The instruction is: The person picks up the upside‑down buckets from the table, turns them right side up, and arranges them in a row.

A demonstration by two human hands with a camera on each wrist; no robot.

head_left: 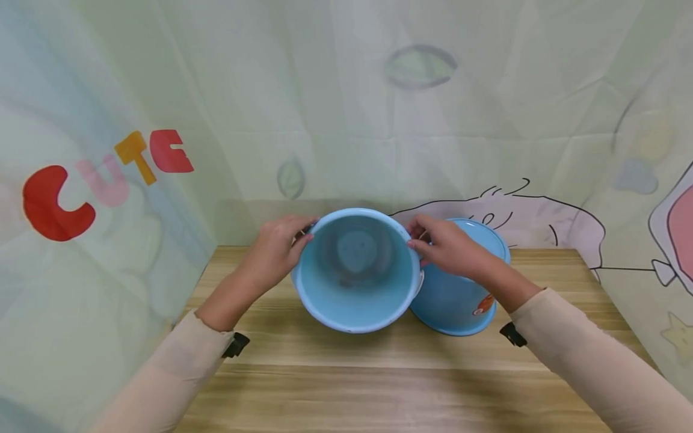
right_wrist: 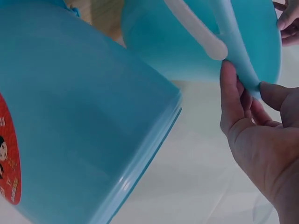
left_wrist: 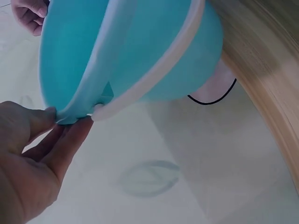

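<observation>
A light blue bucket [head_left: 354,300] is tilted so that its open mouth faces the head camera. My left hand [head_left: 277,243] pinches the rim on the left, thumb on the inner side and fingers outside, as the left wrist view shows with the hand [left_wrist: 35,158]. On the opposite side my right hand [head_left: 446,243] pinches the rim, and in the right wrist view that hand [right_wrist: 264,135] has its thumb and fingers on the edge. The bucket's white handle [left_wrist: 159,70] hangs along its outer wall. Inside, only the bare bottom and walls show.
A second blue bucket [head_left: 452,300] stands upside down on the wooden table [head_left: 379,391], just right of the tilted one and partly behind my right hand. It bears a red sticker [right_wrist: 8,154]. A printed cloth [head_left: 335,108] hangs behind and at both sides.
</observation>
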